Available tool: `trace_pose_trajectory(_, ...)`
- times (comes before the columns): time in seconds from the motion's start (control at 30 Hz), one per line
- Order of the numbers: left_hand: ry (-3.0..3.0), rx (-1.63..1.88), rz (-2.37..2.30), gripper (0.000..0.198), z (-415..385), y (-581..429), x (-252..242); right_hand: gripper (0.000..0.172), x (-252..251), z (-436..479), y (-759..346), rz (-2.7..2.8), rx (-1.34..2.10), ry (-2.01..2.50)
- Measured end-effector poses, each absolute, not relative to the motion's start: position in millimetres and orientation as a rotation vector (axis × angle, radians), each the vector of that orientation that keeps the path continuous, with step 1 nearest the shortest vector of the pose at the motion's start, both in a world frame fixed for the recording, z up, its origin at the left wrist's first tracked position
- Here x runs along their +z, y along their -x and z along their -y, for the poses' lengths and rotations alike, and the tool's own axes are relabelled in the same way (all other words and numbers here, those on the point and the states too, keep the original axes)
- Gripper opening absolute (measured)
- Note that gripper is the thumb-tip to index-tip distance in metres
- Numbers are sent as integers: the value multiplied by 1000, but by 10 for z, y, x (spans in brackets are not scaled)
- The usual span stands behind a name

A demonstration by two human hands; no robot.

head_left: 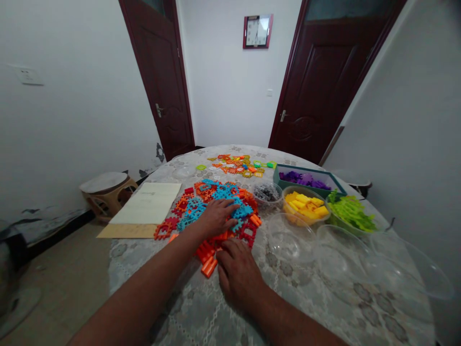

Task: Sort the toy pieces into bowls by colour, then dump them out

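A pile of plastic building pieces lies mid-table, with blue toothed pieces [194, 211] on top of red and orange ones. My left hand [216, 218] rests on the pile, its fingers spread over the blue pieces. Closer to me, my right hand [239, 269] is at the pile's near edge, fingers curled together and thumb tucked in. Whatever may be between those fingers is hidden. Beside them lie orange tube-shaped pieces [209, 266]. A red square toothed piece [248, 231] shows just beyond the right hand.
Right of the pile stand bowls of grey pieces [268, 193], yellow pieces [306, 206] and lime-green pieces [351, 211]. A green box [336, 185] holds purple pieces. Clear plastic bowls [291, 240] stand nearer me. An open paper pad [146, 204] lies left; mixed pieces [237, 166] lie farther back.
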State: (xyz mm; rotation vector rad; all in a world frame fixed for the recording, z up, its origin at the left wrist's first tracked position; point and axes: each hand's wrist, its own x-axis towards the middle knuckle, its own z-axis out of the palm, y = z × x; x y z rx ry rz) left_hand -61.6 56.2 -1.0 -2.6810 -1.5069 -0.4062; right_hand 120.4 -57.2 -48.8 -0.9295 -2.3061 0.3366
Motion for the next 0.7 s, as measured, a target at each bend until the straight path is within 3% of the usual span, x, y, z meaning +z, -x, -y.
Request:
trace_pose_trajectory(0.27, 2629, -453, 1502, 43, 72, 914, -67, 40, -491, 570, -1209, 2308, 354, 909)
trace_pose_trajectory(0.5, 2482, -525, 1615, 21, 324, 1130, -47, 31, -561, 571, -1217, 2254, 269, 923)
trace_pose_trajectory(0.7, 2268, -624, 1773, 39, 240, 1148, -88, 34, -609, 544, -1206, 2204, 215, 905)
